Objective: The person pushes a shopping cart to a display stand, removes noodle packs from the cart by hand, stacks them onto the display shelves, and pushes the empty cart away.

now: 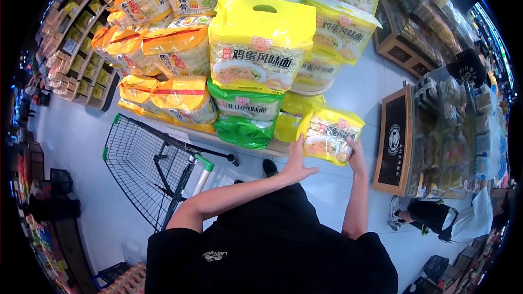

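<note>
My right hand (357, 156) grips the right edge of a yellow bag of dried noodles (330, 141), held at the lower right corner of the noodle display. At the bag's left edge is my left hand (295, 163), its fingertips against the packaging and its thumb spread away; how firmly it grips cannot be told. Just up and left stands a large yellow noodle bag (261, 55) with a handle hole, above green noodle bags (245, 118). More yellow noodle bags (343, 32) are stacked to the right, and orange noodle bags (179, 53) to the left.
An empty wire shopping cart (143, 163) stands at my left, close to the display. On the right are wooden-sided stands (394, 143) of packaged goods. A person in a white top (472, 220) is at the lower right. Dark baskets (436, 267) lie near the bottom edge.
</note>
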